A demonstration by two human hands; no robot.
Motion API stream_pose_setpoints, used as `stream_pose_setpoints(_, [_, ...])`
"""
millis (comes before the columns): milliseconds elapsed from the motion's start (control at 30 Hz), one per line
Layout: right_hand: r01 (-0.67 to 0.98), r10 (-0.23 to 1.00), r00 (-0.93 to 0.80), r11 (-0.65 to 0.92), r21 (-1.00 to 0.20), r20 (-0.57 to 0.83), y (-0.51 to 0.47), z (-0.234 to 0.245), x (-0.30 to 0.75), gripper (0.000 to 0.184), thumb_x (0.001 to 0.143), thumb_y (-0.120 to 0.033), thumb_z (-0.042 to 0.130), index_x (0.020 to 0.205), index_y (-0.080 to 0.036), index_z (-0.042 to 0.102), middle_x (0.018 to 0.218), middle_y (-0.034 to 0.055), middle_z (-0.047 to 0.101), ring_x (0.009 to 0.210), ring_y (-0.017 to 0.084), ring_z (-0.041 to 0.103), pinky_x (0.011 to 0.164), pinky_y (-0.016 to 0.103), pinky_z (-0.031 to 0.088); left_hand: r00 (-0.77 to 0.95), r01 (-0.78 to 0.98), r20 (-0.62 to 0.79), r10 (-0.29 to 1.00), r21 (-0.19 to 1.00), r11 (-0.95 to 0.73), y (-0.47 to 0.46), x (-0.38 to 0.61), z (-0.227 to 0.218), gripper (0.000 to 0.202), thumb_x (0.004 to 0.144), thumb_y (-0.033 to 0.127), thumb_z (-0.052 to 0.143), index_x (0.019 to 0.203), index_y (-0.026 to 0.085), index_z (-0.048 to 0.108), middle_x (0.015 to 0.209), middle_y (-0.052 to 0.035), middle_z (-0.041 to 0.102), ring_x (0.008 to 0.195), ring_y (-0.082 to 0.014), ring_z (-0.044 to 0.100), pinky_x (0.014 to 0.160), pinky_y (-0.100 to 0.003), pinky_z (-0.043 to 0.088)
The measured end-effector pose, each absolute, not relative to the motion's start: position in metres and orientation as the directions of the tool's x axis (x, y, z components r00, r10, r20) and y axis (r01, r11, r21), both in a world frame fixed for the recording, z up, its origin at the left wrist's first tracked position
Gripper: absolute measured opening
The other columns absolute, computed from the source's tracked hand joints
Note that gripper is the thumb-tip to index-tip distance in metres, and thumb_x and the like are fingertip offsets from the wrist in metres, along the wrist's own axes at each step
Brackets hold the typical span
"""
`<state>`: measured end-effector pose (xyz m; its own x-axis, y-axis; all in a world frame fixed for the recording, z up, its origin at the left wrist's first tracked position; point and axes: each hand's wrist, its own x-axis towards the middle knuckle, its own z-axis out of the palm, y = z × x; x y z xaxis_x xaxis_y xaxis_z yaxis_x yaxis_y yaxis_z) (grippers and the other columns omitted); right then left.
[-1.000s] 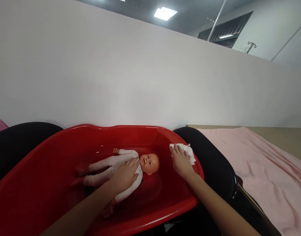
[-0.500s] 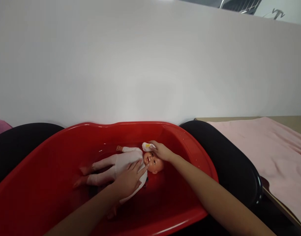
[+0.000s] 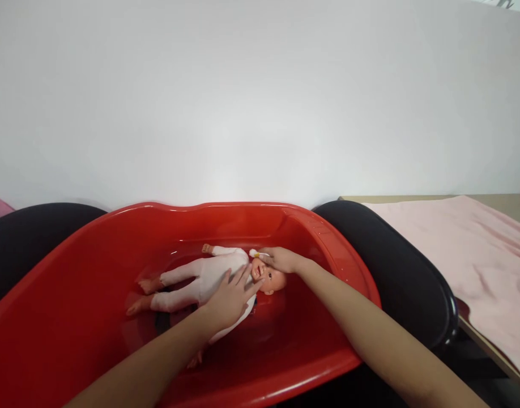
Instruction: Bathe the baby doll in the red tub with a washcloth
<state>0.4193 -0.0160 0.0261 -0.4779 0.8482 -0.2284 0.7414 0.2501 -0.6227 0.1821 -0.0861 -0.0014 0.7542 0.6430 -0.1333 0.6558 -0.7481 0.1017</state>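
Observation:
A baby doll (image 3: 209, 275) in white clothing lies on its back in a red baby bathtub (image 3: 353, 272), with its head to the right and bare feet to the left. My left hand (image 3: 232, 297) rests across the doll's chest, fingers spread, their tips close to its chin. At the far side of the doll's head, my right hand (image 3: 281, 259) grips a small white, soft-looking piece with a yellow patch (image 3: 255, 253), perhaps a cloth. Most of that piece is hidden under the fingers. The hand covers part of the doll's forehead.
Water seems to stand in the tub around the doll. Black rounded surfaces (image 3: 396, 272) flank the tub on both sides. To the right, a pink cloth (image 3: 464, 243) covers a table. A pale wall (image 3: 243, 102) rises directly behind the tub.
My right hand has shifted onto the doll's forehead, and less of the white piece shows. My left hand stays on the chest. The camera view has turned slightly.

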Motion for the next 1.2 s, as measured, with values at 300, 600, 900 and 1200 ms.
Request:
stream_pose_setpoints(300, [0.816,0.899,-0.212,-0.052,-0.576,-0.382,-0.017,0.043,0.431,0.061,0.104,-0.063,0.031,0.108,-0.013,0.066,0.079,0.0110,0.073,0.065,0.022,0.067,0.068,0.032,0.053,0.730,0.681,-0.176,0.660,0.273,-0.680,-0.086,0.179,0.006,0.076,0.087,0.016,0.057,0.158,0.037,0.040,0.172,-0.0061,0.029,0.160,-0.0339,0.018,0.126,-0.059,0.018])
stream_pose_setpoints(600, [0.775,0.869,-0.387,0.125,-0.619,-0.309,-0.019,0.039,0.426,0.044,0.104,-0.049,0.043,0.116,-0.016,0.070,0.108,0.0123,0.076,0.093,0.024,0.070,0.086,0.033,0.053,0.736,0.677,-0.211,0.644,0.192,-0.711,-0.085,0.180,0.001,0.081,0.089,0.015,0.057,0.162,0.036,0.028,0.175,-0.0101,0.013,0.161,-0.0322,0.012,0.125,-0.065,0.017])
stream_pose_setpoints(900, [0.624,0.848,-0.514,0.263,-0.736,-0.132,-0.021,0.040,0.416,0.042,0.103,-0.050,0.045,0.119,-0.020,0.070,0.115,0.0088,0.074,0.103,0.023,0.067,0.092,0.032,0.052,0.728,0.685,-0.240,0.642,0.219,-0.695,-0.081,0.179,0.004,0.087,0.089,0.017,0.058,0.164,0.037,0.019,0.176,-0.0095,0.007,0.161,-0.0315,0.015,0.125,-0.063,0.021])
stream_pose_setpoints(1200, [0.890,0.829,-0.130,-0.145,-0.432,-0.545,-0.011,0.036,0.437,0.065,0.104,-0.062,0.028,0.110,-0.011,0.068,0.054,0.0052,0.060,0.045,0.020,0.055,0.053,0.032,0.046,0.761,0.649,-0.206,0.615,0.236,-0.723,-0.077,0.176,0.000,0.071,0.091,0.021,0.058,0.157,0.036,0.039,0.174,-0.0097,0.022,0.158,-0.0335,0.024,0.124,-0.061,0.024])
